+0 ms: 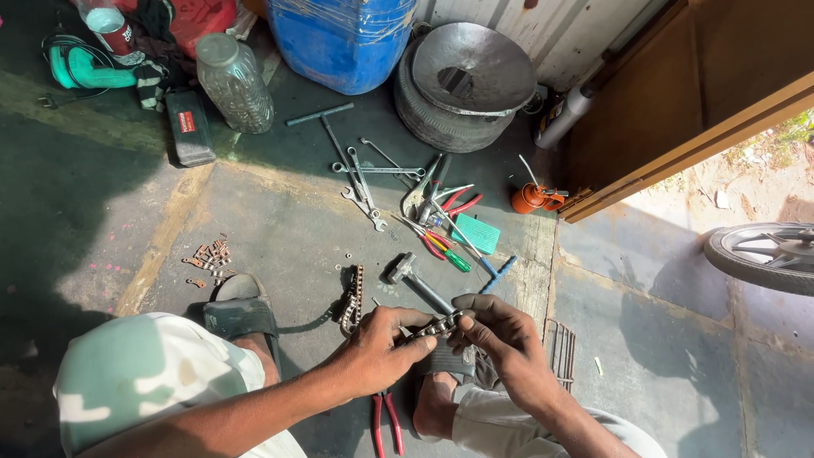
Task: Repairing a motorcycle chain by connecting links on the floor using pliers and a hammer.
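My left hand (380,346) and my right hand (500,335) meet low in the middle of the head view, each gripping one end of a short length of greasy roller chain (438,325). The rest of the chain (352,298) lies in a loop on the concrete floor just left of my left hand. A steel hammer (414,280) rests on the floor right behind my hands. Red-handled pliers (387,421) lie below my left wrist, between my sandalled feet.
Spanners (366,180), a T-handle wrench (329,127), screwdrivers and a green pad (476,232) are scattered ahead. An orange oil can (532,198), tyre with metal bowl (462,80), blue drum (343,38), plastic jar (235,82) and loose chain links (212,257) surround them. A wheel (763,254) lies right.
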